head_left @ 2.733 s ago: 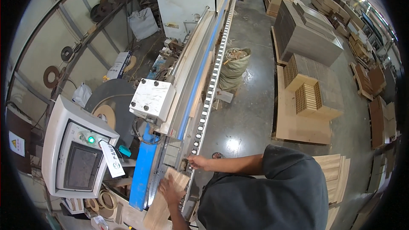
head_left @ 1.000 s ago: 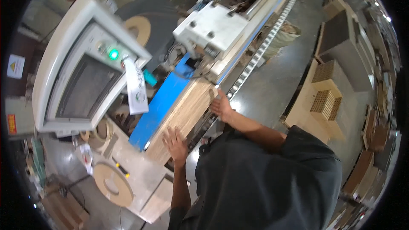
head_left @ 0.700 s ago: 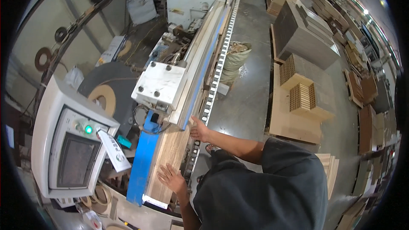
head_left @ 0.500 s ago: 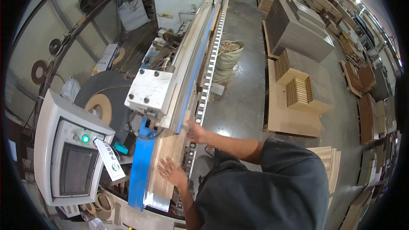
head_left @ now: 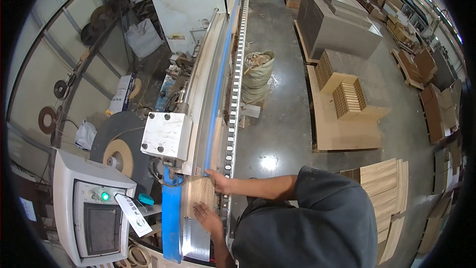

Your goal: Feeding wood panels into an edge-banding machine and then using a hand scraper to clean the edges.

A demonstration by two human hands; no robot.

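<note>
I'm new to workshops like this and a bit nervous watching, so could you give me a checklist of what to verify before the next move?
1. Wooden board lying flat beside the blue panel: ok.
2. Left hand laid on the board: ok.
3. Right hand well away from the near end of the blue strip: not ok; it sits right beside it.
4. Green light on the control box lit: ok.
5. Screen reading checked: cannot tell; it looks dark.
6. Chain track at rest: cannot tell from this picture.
</note>
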